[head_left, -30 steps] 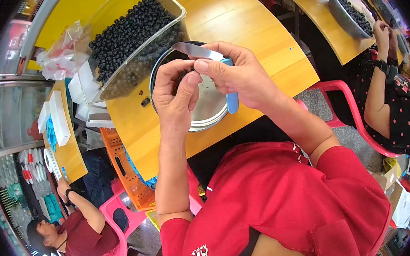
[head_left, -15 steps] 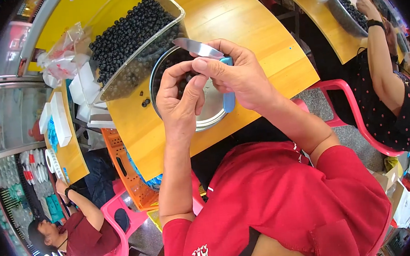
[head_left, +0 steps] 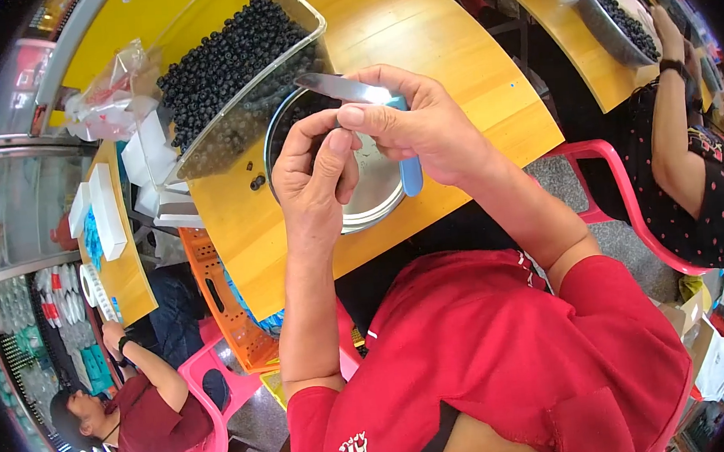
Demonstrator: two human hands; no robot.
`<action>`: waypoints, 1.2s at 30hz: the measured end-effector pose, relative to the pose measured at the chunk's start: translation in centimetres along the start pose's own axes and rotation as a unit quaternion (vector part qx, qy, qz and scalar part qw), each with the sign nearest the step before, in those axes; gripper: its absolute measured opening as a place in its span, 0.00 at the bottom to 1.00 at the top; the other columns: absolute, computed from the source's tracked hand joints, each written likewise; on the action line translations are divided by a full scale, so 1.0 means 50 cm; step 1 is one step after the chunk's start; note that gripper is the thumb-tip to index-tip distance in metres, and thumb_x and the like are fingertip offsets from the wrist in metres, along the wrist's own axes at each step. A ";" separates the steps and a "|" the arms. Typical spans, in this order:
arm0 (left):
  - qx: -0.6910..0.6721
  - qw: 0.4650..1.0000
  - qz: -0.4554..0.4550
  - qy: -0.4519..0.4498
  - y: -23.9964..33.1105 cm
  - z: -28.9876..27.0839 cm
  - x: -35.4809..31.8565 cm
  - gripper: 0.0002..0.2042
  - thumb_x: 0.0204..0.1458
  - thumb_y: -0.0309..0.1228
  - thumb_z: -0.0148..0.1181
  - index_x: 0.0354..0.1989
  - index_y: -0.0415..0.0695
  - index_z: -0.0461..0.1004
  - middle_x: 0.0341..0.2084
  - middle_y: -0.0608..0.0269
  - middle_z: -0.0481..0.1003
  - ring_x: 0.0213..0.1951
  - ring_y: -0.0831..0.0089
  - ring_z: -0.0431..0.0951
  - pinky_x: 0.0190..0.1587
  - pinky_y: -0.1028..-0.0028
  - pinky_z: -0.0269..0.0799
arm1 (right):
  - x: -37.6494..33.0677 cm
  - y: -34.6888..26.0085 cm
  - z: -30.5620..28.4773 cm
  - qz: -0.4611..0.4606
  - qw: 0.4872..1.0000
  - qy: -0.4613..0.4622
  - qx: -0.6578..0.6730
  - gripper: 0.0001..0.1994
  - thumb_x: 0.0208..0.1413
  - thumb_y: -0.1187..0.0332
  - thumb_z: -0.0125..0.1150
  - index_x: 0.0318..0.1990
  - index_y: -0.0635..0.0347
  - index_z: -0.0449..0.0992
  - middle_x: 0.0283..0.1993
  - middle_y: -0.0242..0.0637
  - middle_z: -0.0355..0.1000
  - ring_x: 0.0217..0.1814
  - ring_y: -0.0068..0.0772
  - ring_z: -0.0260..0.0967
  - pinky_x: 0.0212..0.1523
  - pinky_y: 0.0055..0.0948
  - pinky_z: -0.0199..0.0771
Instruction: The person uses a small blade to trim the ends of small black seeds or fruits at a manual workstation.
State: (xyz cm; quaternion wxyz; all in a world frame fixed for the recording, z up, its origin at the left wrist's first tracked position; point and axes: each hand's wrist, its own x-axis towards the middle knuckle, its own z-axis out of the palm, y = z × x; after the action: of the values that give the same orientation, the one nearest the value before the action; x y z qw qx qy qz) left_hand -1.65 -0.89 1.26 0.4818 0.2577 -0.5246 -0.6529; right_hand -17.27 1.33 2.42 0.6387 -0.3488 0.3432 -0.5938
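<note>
My right hand [head_left: 429,131] is closed around the blue handle of a knife [head_left: 349,88], whose metal blade points up and left. The right thumb tip presses in close to the left fingertips. My left hand [head_left: 311,172] is closed in a pinch, thumb against curled fingers; whatever small thing it holds is hidden. Both hands are over a round metal bowl [head_left: 381,195] with small dark balls at its far left side. Behind them a clear plastic bin [head_left: 235,127] holds many small dark round balls, like berries or beads.
The wooden table [head_left: 424,43] has a few loose dark balls [head_left: 257,181] left of the bowl. An orange crate [head_left: 226,309] stands below its left edge. Co-workers sit at left and right; a bowl of dark balls [head_left: 618,23] is by the right one. A plastic bag [head_left: 110,110] lies beside the bin.
The knife blade has swung slightly left and flatter, and its handle has shifted a little right. My left hand stays nearly in place. The co-worker's hand at right has moved.
</note>
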 end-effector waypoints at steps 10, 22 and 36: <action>-0.036 0.999 0.009 -0.028 -0.010 -0.003 0.000 0.10 0.59 0.29 0.53 0.46 0.38 0.71 0.28 0.64 0.72 0.15 0.86 0.59 0.16 0.85 0.51 | 0.004 -0.010 -0.017 0.047 0.991 -0.088 0.093 0.16 0.57 0.67 0.60 0.52 0.61 0.70 0.23 0.21 0.64 0.18 0.07 0.49 0.17 0.13 0.45; 0.006 1.000 0.012 -0.004 -0.003 -0.006 0.008 0.10 0.60 0.30 0.52 0.45 0.38 0.69 0.22 0.70 0.68 0.16 0.87 0.59 0.17 0.84 0.50 | -0.016 -0.009 0.004 -0.159 0.971 -0.002 -0.176 0.13 0.64 0.62 0.52 0.42 0.63 0.77 0.21 0.21 0.64 0.18 0.06 0.52 0.17 0.14 0.48; 0.076 0.997 0.009 0.006 0.002 -0.005 0.005 0.09 0.60 0.31 0.54 0.43 0.39 0.69 0.19 0.73 0.65 0.17 0.86 0.60 0.18 0.84 0.51 | -0.015 -0.018 -0.010 -0.112 0.971 -0.030 -0.208 0.15 0.65 0.62 0.49 0.50 0.61 0.76 0.25 0.24 0.68 0.18 0.07 0.53 0.18 0.13 0.53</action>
State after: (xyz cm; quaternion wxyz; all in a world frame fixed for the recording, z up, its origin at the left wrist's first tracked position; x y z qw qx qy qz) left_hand -1.50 -1.22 1.32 0.4698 0.2932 -0.5719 -0.6051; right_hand -18.20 2.04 2.97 0.4917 -0.5276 0.3987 -0.5664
